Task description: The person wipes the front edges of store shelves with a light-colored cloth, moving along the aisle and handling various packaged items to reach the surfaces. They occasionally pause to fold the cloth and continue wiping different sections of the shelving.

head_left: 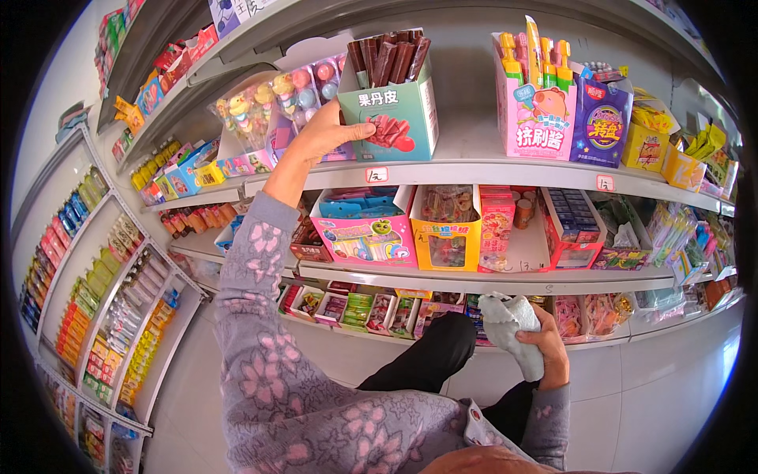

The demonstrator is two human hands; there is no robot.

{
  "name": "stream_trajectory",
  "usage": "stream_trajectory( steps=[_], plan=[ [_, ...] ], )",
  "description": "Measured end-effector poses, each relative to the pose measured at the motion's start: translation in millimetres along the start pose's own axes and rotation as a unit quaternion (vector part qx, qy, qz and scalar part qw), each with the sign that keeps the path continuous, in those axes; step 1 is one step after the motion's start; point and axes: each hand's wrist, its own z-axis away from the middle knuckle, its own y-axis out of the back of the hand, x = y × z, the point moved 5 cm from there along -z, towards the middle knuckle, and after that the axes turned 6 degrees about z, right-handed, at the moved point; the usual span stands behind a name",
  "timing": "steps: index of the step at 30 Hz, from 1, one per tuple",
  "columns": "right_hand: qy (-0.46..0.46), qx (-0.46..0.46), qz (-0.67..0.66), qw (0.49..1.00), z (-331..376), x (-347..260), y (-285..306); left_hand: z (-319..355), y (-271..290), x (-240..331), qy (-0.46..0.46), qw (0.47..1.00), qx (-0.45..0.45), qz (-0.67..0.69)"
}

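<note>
1. The left hand (325, 133) is grasping the green box (401, 109) by its left side, with the thumb on the front; the other fingers are hidden.
2. The box stands at the front edge of the shelf (466, 167), so I think it should be held upright, in order that the brown sticks (387, 62) do not spill.
3. The right hand (551, 346) holds the crumpled pale cloth (509, 325), lower than this shelf; better it does not touch the sticks.
</note>
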Motion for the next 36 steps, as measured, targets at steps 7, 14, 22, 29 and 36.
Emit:
stream_trajectory(
  steps=[7, 14, 22, 29, 36],
  plan=[
    [-0.015, 0.011, 0.022, 1.0, -10.1, 2.4, -4.1, -0.9, 2.7, -1.6, -0.003, 0.999, 0.026, -0.033],
    [-0.025, 0.02, 0.041, 0.999, -15.6, 10.9, 2.7, 2.7, 1.8, -3.7, -0.032, 0.996, 0.033, -0.083],
    [-0.019, 0.008, 0.016, 1.0, -22.7, 15.0, 3.7, 3.3, 5.8, -4.5, -0.126, 0.972, 0.135, -0.147],
    [-0.022, 0.016, 0.019, 0.999, -21.2, 13.4, 4.6, 4.6, 2.2, 2.2, -0.088, 0.986, 0.123, -0.065],
    [-0.019, 0.011, 0.018, 1.0, -21.6, 12.3, 3.2, 6.4, -5.1, 13.7, -0.038, 0.995, 0.089, -0.024]
  ],
)
